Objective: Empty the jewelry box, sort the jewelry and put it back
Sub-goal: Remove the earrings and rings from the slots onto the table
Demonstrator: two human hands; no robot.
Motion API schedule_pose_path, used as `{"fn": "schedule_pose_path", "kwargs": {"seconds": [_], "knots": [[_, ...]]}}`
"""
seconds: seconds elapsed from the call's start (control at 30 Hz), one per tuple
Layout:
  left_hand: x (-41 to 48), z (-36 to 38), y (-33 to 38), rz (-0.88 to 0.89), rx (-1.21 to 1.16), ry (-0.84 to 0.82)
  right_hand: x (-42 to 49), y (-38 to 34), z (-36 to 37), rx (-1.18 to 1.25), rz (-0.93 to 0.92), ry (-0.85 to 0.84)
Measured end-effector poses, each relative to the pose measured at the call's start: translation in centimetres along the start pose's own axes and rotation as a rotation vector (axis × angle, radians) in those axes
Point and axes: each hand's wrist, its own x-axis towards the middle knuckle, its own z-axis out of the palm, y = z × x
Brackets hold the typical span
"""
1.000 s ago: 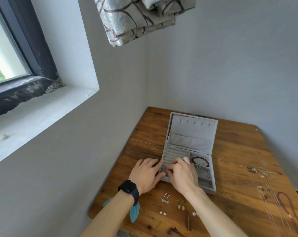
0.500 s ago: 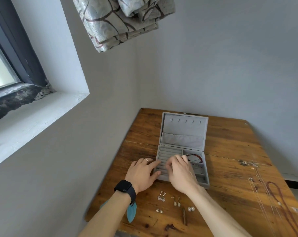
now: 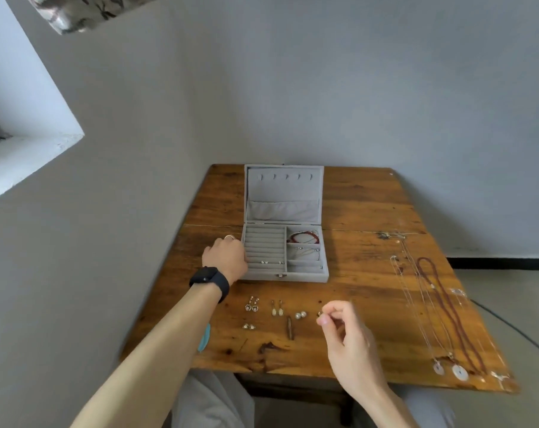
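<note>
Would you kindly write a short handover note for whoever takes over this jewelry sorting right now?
Left hand: curled against the left wall of the jewelry box; grip unclear.
Right hand: near the table's front, pinching a small piece, likely an earring.
Done: a red bracelet and a few studs sit in the open box.
Left: four earring pairs in front of the box and the necklaces on the right of the table go back in.
</note>
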Motion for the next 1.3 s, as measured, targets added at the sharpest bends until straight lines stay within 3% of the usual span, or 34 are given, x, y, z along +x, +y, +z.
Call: {"fn": "schedule_pose_path", "kwargs": {"seconds": [0.13, 0.3, 0.4, 0.7, 1.3], "knots": [[-0.3, -0.6, 0.2, -0.012, -0.067, -0.055, -1.5, 1.0, 0.0, -0.015, -0.015, -0.016], [-5.5, 0.0, 0.9, 0.045, -0.509, 0.216, -1.8, 1.6, 0.3, -0.071, -0.109, -0.026], [-10.2, 1.8, 1.5, 0.132, -0.619, 0.245, -1.5, 1.6, 1.2, -0.095, -0.169, -0.034], [-13.9, 6.0, 1.9, 0.177, -0.343, 0.185, -0.9, 0.7, 5.2, -0.211, -0.296, -0.040], [-13.1, 5.5, 1.4, 0.183, -0.331, 0.132, -0.1, -0.2, 6.1, -0.313, -0.327, -0.043]]}}
